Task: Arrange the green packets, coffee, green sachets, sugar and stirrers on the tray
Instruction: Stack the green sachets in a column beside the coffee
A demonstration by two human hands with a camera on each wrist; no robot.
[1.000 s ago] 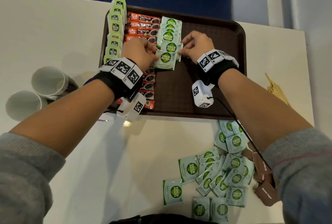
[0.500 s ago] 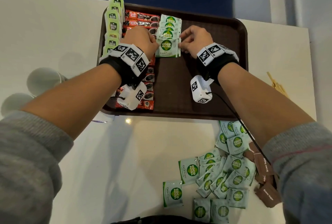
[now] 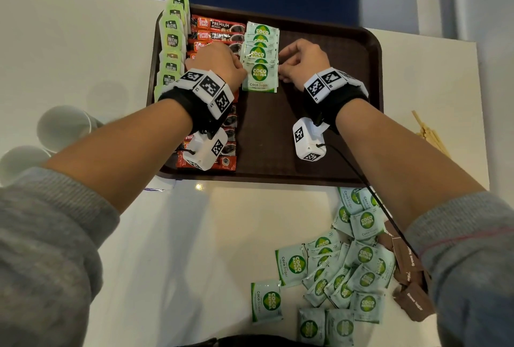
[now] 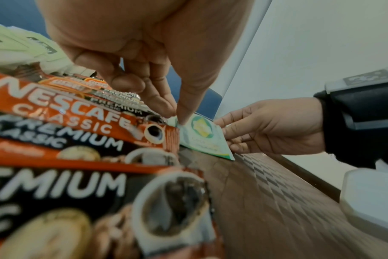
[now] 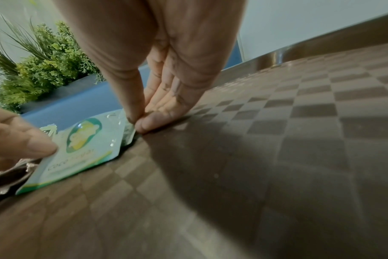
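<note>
Brown tray (image 3: 356,74) sits on the white table (image 3: 69,49), coffee sticks (image 3: 219,26) beside the green sachet row (image 3: 260,51). Left hand (image 3: 215,64) and right hand (image 3: 303,61) pinch opposite edges of the nearest sachet (image 3: 260,76), lying flat on the tray.

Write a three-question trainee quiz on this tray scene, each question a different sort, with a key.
1. True or false: the brown plastic tray already holds a column of red coffee sticks.
2. Multiple choice: the loose heap of pale green Coco Sugar sachets lies
A. on the tray
B. on the white table, near the right forearm
C. inside a white paper cup
3. Fill in: the left hand and right hand touch opposite edges of the nearest ____ in the tray's row.

Key: 1 true; 2 B; 3 sachet.
</note>
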